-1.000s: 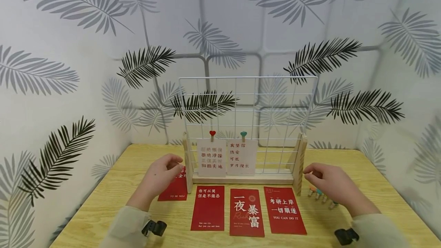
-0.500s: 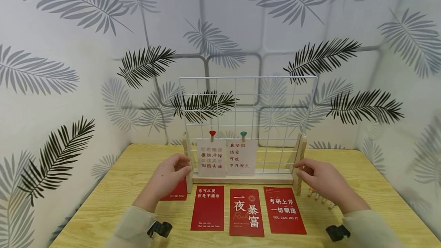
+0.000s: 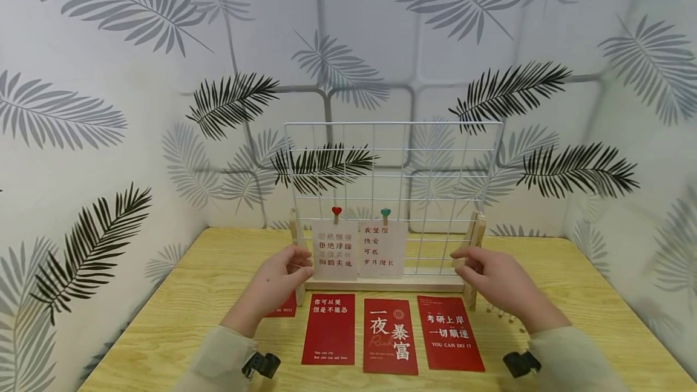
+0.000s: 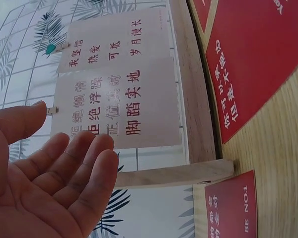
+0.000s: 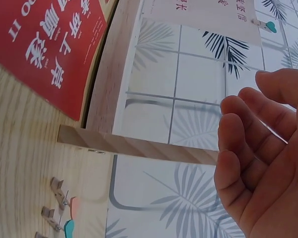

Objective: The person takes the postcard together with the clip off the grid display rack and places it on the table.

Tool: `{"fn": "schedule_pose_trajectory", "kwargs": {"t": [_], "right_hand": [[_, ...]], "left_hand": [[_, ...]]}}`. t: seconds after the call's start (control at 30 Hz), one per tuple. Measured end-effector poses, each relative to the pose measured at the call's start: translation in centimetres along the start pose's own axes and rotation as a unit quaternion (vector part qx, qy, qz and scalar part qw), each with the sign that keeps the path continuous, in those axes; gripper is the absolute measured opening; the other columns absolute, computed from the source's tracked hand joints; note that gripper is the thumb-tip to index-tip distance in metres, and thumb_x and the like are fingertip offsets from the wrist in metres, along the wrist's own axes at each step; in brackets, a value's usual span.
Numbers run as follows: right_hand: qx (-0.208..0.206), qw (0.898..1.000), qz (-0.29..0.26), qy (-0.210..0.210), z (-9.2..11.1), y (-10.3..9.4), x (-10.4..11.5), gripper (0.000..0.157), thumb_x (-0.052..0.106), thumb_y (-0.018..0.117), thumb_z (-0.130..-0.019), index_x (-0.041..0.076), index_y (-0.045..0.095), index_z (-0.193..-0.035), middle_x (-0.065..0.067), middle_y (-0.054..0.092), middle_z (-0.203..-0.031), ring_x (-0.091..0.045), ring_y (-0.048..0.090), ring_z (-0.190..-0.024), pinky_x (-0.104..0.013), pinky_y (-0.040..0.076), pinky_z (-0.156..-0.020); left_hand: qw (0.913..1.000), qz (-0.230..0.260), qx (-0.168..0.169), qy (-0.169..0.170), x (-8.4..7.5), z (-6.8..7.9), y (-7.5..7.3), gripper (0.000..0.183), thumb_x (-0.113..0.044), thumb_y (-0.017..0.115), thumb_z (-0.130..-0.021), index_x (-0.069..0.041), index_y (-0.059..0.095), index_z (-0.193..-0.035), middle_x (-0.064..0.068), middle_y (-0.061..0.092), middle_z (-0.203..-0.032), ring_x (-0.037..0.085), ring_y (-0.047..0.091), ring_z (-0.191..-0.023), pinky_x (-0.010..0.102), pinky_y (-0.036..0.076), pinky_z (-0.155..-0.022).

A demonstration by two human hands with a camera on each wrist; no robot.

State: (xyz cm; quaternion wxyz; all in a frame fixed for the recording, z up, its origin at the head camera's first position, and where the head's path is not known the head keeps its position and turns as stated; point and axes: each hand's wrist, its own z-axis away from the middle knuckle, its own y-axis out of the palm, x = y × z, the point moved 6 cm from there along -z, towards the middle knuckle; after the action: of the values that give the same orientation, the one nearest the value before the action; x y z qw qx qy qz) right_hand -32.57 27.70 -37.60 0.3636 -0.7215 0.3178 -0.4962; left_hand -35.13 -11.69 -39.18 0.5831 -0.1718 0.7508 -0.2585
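Wire rack (image 3: 373, 199) is standing, side edges near left hand (image 3: 278, 280) and right hand (image 3: 498, 280), thumbs apart from fingers; bare mesh (image 3: 432, 175) is spreading above.

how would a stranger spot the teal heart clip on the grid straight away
A white wire grid stands on the table, two pale cards hanging low on it. In the head view, the clip sits at the top of the right-hand card. Its heart is teal, while the neighbouring clip has a red one.

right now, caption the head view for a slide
Left hand and right hand flank two printed cards clipped to a wire grid.
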Motion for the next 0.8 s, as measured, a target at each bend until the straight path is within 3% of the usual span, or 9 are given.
{"fn": "schedule_pose_trajectory", "kwargs": {"t": [0.5,0.8], "right_hand": [[0.002,1.000,-0.003,-0.019,-0.8,-0.2,1.3,0.032,0.028,0.066,-0.100,0.015,0.066,-0.130,0.006,0.065,-0.089,-0.012,0.057,-0.074,-0.035,0.049,-0.065],[0.004,1.000,-0.020,-0.009,-1.1,0.1,2.0,0.033,0.027,0.067,-0.099,0.016,0.066,-0.130,0.004,0.065,-0.088,-0.015,0.057,-0.071,-0.034,0.050,-0.064]], "left_hand": [[0.9994,0.025,0.023,0.002,-0.2,-0.3,1.3,0.039,-0.026,0.069,-0.097,-0.014,0.061,-0.134,0.004,0.066,-0.120,0.021,0.063,-0.109,0.045,0.053,-0.093],[0.9991,0.032,0.029,-0.004,-0.3,-0.7,2.3,0.039,-0.026,0.069,-0.097,-0.015,0.060,-0.134,0.004,0.065,-0.121,0.023,0.062,-0.111,0.044,0.053,-0.094]]}}
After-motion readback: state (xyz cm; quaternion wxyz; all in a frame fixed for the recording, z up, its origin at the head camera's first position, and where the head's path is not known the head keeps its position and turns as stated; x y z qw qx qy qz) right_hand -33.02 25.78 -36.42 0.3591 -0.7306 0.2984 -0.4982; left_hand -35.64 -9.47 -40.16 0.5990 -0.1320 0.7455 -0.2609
